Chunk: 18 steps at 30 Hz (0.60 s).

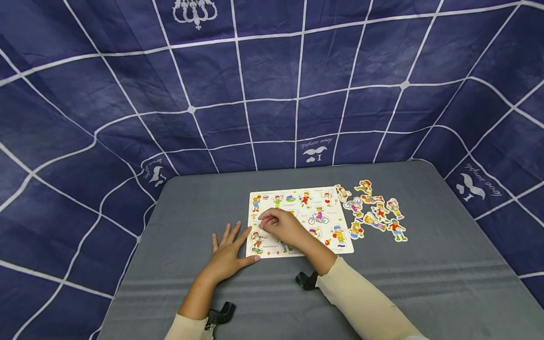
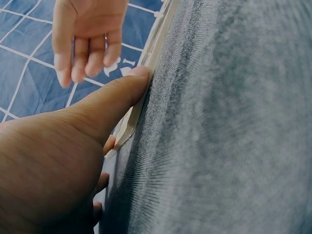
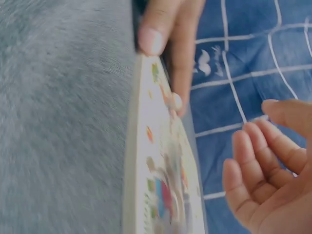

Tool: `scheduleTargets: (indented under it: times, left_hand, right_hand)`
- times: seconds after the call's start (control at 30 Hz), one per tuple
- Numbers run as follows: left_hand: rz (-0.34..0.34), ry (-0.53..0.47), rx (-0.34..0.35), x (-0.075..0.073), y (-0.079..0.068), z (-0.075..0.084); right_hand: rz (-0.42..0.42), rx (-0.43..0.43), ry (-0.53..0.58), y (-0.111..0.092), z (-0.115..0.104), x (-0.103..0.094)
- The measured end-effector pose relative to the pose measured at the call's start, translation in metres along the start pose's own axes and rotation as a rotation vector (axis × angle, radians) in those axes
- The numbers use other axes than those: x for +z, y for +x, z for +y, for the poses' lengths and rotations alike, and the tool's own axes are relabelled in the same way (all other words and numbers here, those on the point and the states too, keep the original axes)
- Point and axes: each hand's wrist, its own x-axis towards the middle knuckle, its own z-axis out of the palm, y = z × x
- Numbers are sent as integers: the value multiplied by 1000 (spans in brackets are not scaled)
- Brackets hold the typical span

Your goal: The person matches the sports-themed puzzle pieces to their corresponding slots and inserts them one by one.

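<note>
A white puzzle board (image 1: 297, 218) printed with children playing sports lies on the grey table. My left hand (image 1: 229, 257) is spread flat at the board's left side; its thumb and index finger touch the edge and corner. In the left wrist view, the thumb (image 2: 114, 97) lies along the board's edge. My right hand (image 1: 282, 226) hovers above the board's left half, its fingers loosely bent. In the right wrist view, the right-hand fingers (image 3: 258, 165) are apart from the board, with no piece plainly visible between them. Part of the board's middle is hidden beneath this hand.
Several loose figure-shaped puzzle pieces (image 1: 374, 215) lie in a cluster just right of the board, some close to its edge. A grey cloth covers the table (image 1: 191, 203). Blue curtains with white lines (image 1: 272, 118) stand behind and at both sides.
</note>
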Motion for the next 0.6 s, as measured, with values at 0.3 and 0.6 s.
scheduleTargets:
  times: [0.3, 0.6]
  left_hand:
    - [3, 6, -16, 4, 1, 0]
    - [-2, 5, -15, 2, 1, 1]
  right_hand:
    - [153, 56, 226, -22, 9, -35]
    - [262, 94, 257, -49, 27, -75]
